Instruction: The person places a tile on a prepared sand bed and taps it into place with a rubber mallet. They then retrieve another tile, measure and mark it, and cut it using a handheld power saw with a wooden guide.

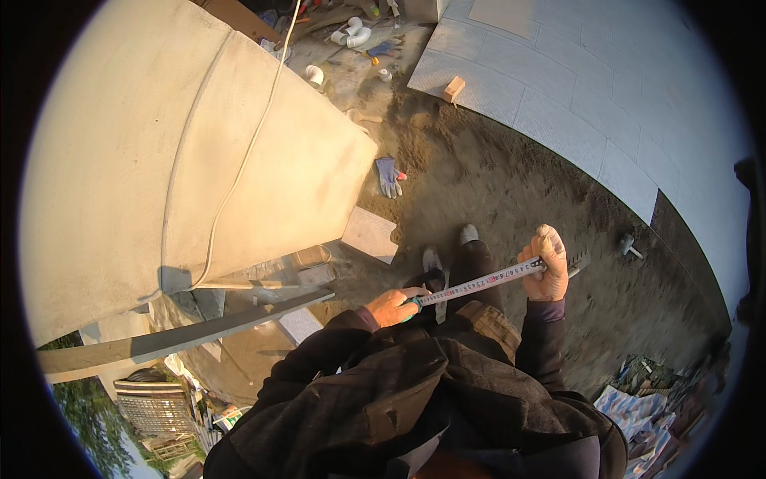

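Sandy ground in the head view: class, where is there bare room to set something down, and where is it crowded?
Bare sand lies between the glove, the paving edge and the mallet. Crowded: pipe fittings at top, rubble lower right, and the stretched tape measure between left hand and right hand.

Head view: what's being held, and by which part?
A tape measure, stretched between both hands. The left hand grips its case end; the right hand has its fingers wrapped round the blade near its far end.

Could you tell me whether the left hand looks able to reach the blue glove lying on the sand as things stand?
Probably not yet: the left hand grips the tape measure, and the blue glove lies well ahead on open sand, so stepping or bending seems necessary.
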A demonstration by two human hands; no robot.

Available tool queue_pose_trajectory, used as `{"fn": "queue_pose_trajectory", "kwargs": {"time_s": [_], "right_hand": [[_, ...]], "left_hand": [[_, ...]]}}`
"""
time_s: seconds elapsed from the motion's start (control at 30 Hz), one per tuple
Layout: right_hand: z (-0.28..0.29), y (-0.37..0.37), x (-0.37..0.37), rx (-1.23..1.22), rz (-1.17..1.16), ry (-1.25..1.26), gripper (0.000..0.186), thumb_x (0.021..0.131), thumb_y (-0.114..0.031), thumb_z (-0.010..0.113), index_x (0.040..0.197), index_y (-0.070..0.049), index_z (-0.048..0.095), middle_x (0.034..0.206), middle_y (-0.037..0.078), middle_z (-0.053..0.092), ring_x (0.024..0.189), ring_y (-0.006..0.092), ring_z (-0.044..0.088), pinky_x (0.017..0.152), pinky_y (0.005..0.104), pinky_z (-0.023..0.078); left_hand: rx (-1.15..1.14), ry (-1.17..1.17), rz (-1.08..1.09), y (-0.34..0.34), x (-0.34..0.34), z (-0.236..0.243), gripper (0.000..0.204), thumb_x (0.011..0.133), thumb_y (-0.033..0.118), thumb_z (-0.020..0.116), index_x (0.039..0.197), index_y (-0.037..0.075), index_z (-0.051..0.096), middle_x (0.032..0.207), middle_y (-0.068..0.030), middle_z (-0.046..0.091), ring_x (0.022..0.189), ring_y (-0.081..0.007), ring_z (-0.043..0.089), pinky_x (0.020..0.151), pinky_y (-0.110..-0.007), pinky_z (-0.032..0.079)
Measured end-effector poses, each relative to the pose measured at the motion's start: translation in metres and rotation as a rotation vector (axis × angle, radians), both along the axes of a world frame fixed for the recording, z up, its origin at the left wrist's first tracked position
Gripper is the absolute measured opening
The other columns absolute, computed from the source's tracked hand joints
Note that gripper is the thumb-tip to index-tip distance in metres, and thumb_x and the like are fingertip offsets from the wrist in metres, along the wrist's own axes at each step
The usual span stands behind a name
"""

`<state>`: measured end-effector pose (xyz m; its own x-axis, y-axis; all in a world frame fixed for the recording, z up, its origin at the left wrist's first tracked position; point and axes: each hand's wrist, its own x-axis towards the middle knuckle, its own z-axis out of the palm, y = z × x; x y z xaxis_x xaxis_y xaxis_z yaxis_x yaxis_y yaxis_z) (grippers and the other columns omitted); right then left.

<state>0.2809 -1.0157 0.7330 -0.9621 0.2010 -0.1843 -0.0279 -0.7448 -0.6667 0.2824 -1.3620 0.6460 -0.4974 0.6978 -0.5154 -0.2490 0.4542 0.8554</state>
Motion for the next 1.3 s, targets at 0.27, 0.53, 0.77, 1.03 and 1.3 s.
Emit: {"fn": "queue_pose_trajectory", "kwargs": {"time_s": [0.27,0.53,0.77,1.03,1.3], "right_hand": [[-0.036,0.043,-0.164,-0.062,0.128,-0.111,0.022,0.103,-0.024,0.068,0.113,-0.004,0.064,0.062,-0.008,0.041,0.047,0.0031,0.033,0.048,0.0253,0.025],[-0.199,0.069,-0.395,0.596,0.545,-0.511,0.041,0.107,-0.041,0.061,0.107,-0.001,0.068,0.067,0.003,0.056,0.053,0.0121,0.048,0.05,0.0295,0.037],[-0.394,0.0,-0.563,1.76,0.792,0.272,0.025,0.097,-0.024,0.067,0.116,-0.008,0.069,0.087,0.011,0.067,0.081,0.0305,0.067,0.072,0.043,0.055],[-0.602,-0.15,-0.721,2.033,0.939,0.716,0.033,0.093,-0.015,0.066,0.125,-0.006,0.064,0.14,0.013,0.056,0.137,0.0315,0.046,0.109,0.0458,0.042],[-0.736,-0.274,-0.809,2.275,0.951,0.807,0.04,0.101,-0.022,0.051,0.137,-0.009,0.063,0.157,0.017,0.047,0.149,0.0367,0.038,0.118,0.0577,0.032]], "left_hand": [[0.045,0.091,0.148,0.045,-0.092,-0.005,0.026,0.104,0.024,0.056,0.094,0.002,0.066,0.071,-0.0129,0.062,0.065,-0.0267,0.064,0.062,-0.039,0.048],[0.177,-0.691,0.877,0.11,-0.197,-0.061,0.033,0.11,0.032,0.053,0.108,0.004,0.069,0.088,-0.0046,0.068,0.079,-0.0138,0.067,0.072,-0.028,0.054],[0.39,-0.887,1.554,0.202,-0.322,-0.192,0.035,0.108,0.036,0.059,0.11,0.002,0.067,0.087,-0.0109,0.069,0.079,-0.0252,0.072,0.069,-0.037,0.059],[0.444,-0.853,1.706,0.2,-0.436,-0.336,0.036,0.109,0.035,0.057,0.115,0.002,0.069,0.09,-0.0078,0.07,0.082,-0.0195,0.071,0.073,-0.033,0.059],[0.558,-0.817,1.646,0.15,-0.486,-0.33,0.039,0.113,0.028,0.043,0.121,-0.004,0.063,0.098,-0.0136,0.068,0.093,-0.0215,0.068,0.085,-0.035,0.055]]}}
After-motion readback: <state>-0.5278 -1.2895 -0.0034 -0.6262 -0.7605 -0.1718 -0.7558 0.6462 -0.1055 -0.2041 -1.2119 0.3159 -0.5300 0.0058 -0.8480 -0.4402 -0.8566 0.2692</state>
